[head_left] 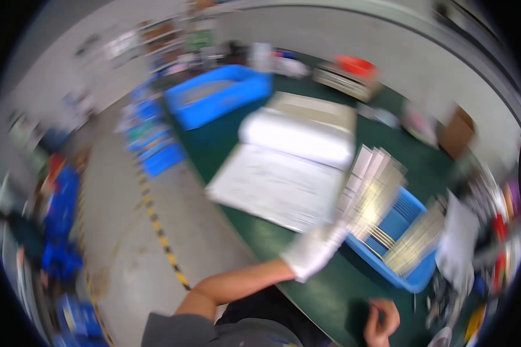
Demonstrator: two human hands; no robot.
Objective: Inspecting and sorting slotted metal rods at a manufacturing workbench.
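My left hand (pixel 314 253), in a white glove, reaches over the green table to the left rim of a blue basket (pixel 382 267). Its blurred fingers meet the lower end of a bundle of long, pale, shiny strips (pixel 371 194); whether they grip it is not clear. That bundle slants up over the basket's far left side. A second bundle of strips (pixel 415 242) lies inside the basket on the right. My right hand (pixel 382 321), ungloved, is low over the table near the front edge. Its fingers are curled toward the thumb, and anything between them cannot be made out.
A white roll (pixel 298 137) with its sheet (pixel 275 188) spread toward me covers the table's middle. Behind are a large blue bin (pixel 219 95) and a scale-like device (pixel 346 80) with a red bowl (pixel 356 66). Assorted tools (pixel 443 301) crowd the right; blue crates (pixel 162 157) stand left.
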